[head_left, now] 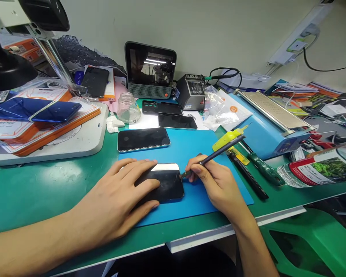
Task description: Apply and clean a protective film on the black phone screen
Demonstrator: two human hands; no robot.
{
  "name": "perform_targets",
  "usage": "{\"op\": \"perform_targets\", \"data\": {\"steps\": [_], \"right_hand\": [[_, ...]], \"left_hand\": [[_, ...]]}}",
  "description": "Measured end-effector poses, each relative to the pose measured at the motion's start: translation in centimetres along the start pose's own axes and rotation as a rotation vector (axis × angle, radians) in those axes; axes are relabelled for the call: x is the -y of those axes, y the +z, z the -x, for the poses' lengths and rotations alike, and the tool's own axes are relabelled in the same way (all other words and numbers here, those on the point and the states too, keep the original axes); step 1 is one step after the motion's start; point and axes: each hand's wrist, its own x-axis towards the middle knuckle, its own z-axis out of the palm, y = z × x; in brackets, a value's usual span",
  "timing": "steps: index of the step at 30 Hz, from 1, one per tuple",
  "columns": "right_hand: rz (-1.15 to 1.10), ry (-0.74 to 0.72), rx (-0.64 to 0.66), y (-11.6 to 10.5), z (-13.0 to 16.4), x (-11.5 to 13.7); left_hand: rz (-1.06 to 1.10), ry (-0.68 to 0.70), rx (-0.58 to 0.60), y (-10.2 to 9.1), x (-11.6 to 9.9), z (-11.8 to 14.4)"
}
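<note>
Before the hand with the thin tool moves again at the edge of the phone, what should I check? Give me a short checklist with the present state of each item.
1. Left hand lies flat on the black glossy phone, holding it down: ok.
2. Phone lies wholly on the blue rubber mat: ok.
3. Right hand grips the thin dark pen-shaped tool like a pen: ok.
4. Tool tip meets the phone's right edge: ok; whether it has entered the seam: cannot tell.
5. Left fingers are apart from the tool tip: ok.
6. Yellow squeeze bottle and dark screwdrivers lie close beside the right hand: not ok.
</note>
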Motion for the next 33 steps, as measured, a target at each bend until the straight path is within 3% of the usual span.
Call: {"op": "perform_targets", "data": {"steps": [5,9,12,16,21,33], "right_hand": [[-0.02,-0.013,-0.014,-0.1,0.2,0.1],[-0.022,-0.024,-0.271,-0.1,0.3,-0.3],[0.008,-0.016,-0.352,0.0,0.3,-0.5],[0.05,-0.046,-0.358,-0.1,0.2,-0.4],[0.249,-0.19,-0.263,-0.4,0.2,-0.6],[0.315,-0.177,-0.107,-0.5,0.3,-1.6]], "left_hand": [[0.0,0.011,0.008,-0.2,0.2,0.0],[-0.031,-0.027,0.002,-0.2,0.4,0.1],[-0.015,-0.064,-0.003,-0.1,0.5,0.1],[-0.002,-0.065,-0.014,-0.2,0.5,0.2],[-0.115,0.053,-0.104,-0.8,-0.1,0.3],[-0.123,0.04,-0.109,-1.0,-0.4,0.0]]}}
